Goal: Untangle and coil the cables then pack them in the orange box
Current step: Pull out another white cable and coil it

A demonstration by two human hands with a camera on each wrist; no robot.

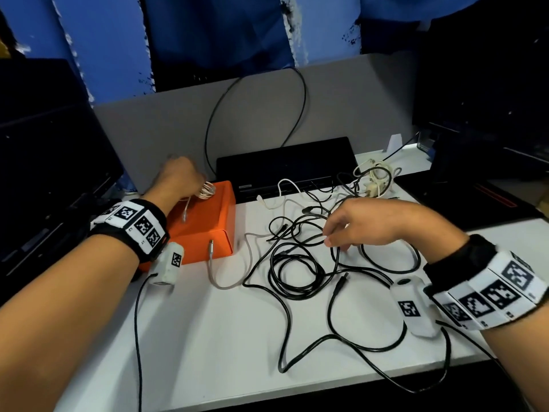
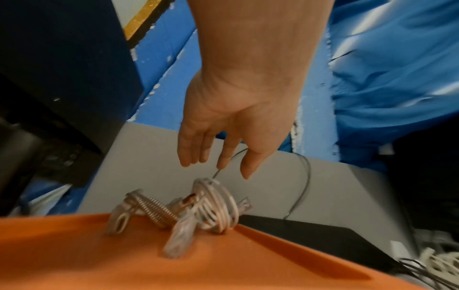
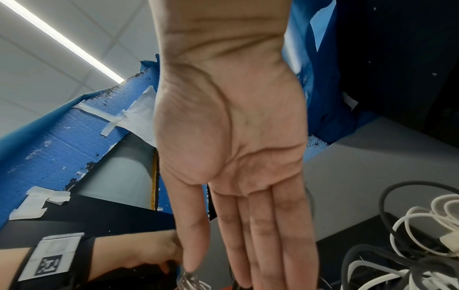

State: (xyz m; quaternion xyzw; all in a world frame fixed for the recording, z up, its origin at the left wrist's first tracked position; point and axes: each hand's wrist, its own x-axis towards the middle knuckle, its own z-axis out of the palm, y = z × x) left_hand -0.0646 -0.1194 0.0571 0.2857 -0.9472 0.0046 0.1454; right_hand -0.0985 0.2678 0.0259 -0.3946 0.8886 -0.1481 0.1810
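Observation:
The orange box (image 1: 208, 230) stands left of centre on the white table. A coiled white cable (image 1: 207, 190) lies on the box's far end, its loose plug end trailing across the orange top. My left hand (image 1: 181, 181) hovers just over that coil (image 2: 211, 208), and the left hand's fingers (image 2: 223, 157) are straight and apart from it. A tangle of black cables (image 1: 300, 263) spreads over the table's middle. Above it my right hand (image 1: 350, 224) points its fingertips down, the palm (image 3: 236, 137) flat and holding nothing.
A grey cable (image 1: 219, 281) with a metal plug curls in front of the box. White cables (image 1: 374, 176) are bunched at the back right. A black laptop (image 1: 285, 165) lies behind the box, against a grey partition. Dark monitors flank both sides.

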